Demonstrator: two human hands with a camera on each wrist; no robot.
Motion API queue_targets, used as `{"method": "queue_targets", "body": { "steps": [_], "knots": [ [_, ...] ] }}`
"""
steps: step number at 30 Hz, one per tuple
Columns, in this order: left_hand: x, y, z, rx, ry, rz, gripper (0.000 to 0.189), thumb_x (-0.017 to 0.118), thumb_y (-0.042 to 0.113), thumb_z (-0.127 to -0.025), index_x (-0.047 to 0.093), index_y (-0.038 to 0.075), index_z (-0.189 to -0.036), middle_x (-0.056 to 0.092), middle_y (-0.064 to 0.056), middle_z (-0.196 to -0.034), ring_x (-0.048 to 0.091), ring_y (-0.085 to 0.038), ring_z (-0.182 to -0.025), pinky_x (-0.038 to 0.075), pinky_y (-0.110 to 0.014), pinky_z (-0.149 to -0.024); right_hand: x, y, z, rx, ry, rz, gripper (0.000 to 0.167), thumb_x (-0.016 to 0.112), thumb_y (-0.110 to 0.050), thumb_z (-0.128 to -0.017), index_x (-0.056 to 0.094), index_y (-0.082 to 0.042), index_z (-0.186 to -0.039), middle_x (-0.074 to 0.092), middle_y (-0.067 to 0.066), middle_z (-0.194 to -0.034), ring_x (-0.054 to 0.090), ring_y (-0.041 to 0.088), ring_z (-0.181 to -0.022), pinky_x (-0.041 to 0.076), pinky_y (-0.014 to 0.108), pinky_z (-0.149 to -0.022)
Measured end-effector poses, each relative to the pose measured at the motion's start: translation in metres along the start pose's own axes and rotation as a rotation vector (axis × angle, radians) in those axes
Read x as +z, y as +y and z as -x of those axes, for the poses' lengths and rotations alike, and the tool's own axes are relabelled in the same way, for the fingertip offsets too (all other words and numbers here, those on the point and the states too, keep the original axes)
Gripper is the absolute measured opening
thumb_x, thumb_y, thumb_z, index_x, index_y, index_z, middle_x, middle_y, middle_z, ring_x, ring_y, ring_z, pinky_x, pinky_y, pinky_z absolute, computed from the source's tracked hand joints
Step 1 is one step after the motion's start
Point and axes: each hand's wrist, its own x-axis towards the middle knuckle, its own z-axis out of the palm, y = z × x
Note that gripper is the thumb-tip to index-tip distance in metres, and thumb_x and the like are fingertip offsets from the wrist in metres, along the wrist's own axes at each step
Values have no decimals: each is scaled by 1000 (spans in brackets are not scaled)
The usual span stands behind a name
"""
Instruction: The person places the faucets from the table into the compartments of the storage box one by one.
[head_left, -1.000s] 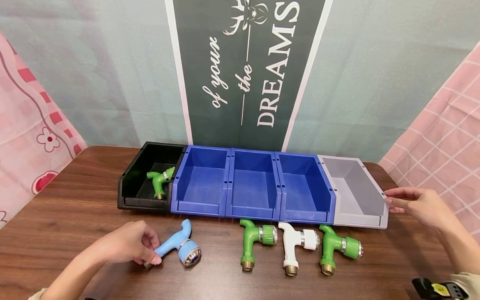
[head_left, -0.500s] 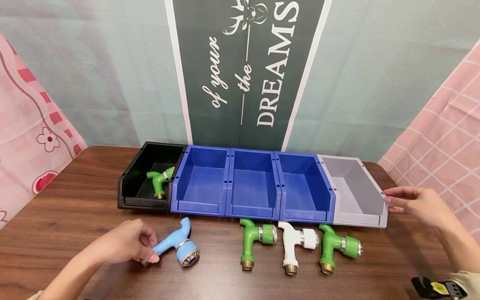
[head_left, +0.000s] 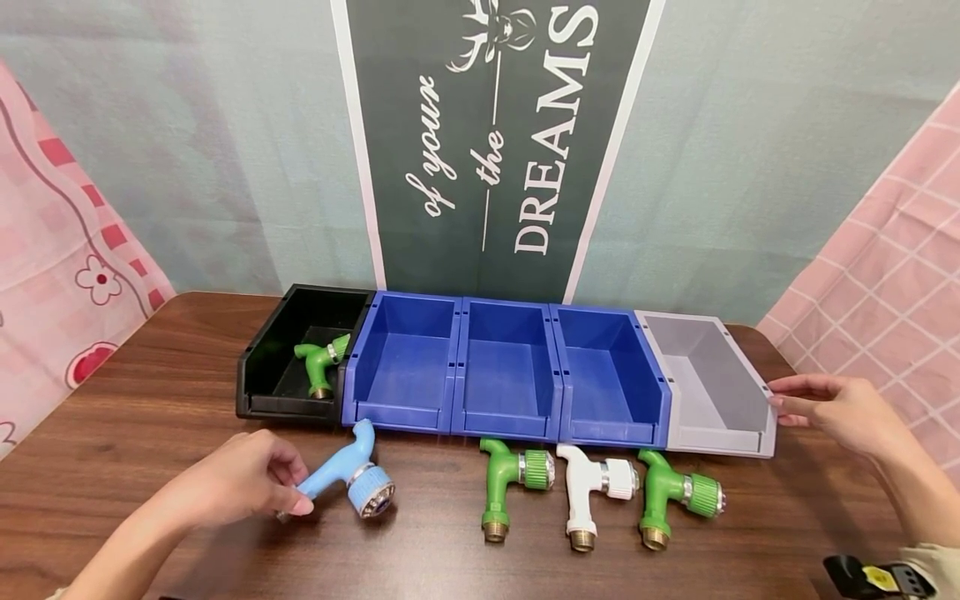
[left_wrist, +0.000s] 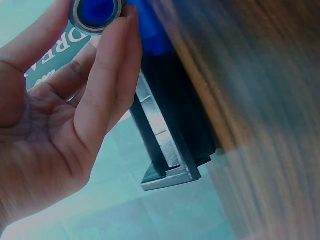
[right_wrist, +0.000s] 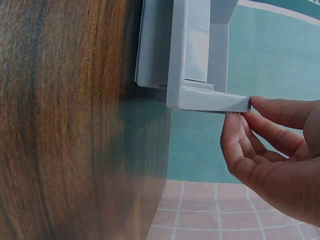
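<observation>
My left hand point(head_left: 232, 479) pinches a light blue tap point(head_left: 339, 468) by its threaded end between thumb and fingers. The tap is tilted, spout close to the front of the bins, its ribbed knob toward the right. In the left wrist view the tap's round open end point(left_wrist: 97, 12) shows between the fingertips. On the right, my right hand point(head_left: 847, 417) pinches the raised side edge of a grey storage bin point(head_left: 720, 442). The right wrist view shows thumb and fingers at that bin's corner point(right_wrist: 235, 103).
Left of three blue bins point(head_left: 397, 417) stands a black bin point(head_left: 288, 407) holding a green tap point(head_left: 318, 367). Before the row lie a green tap point(head_left: 497, 487), a white tap point(head_left: 581, 496) and another green tap point(head_left: 656, 500) on the wooden table point(head_left: 442, 567).
My left hand has shifted slightly left and away from me with the blue tap, whose spout is now closer to the bins. The right hand has stayed at the grey bin.
</observation>
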Motion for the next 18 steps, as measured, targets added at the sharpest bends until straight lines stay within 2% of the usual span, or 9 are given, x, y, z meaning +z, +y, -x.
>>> {"method": "queue_targets", "body": {
  "steps": [9,18],
  "knots": [
    [-4,6,0,-58,75,-73,22,79,26,-69,62,12,-70,54,7,-61,46,-5,-55,38,-22,-49,0,0,0,-9,1,16,33,61,2,-85,66,-30,-83,66,-10,-75,64,10,-62,52,26,-56],
    [-5,14,-6,-109,121,-72,20,78,24,-70,62,11,-71,55,5,-60,48,-9,-55,39,-23,-49,0,1,0,-17,6,35,33,61,2,-85,65,-31,-83,65,-11,-76,64,9,-62,52,25,-56]
  ]
}}
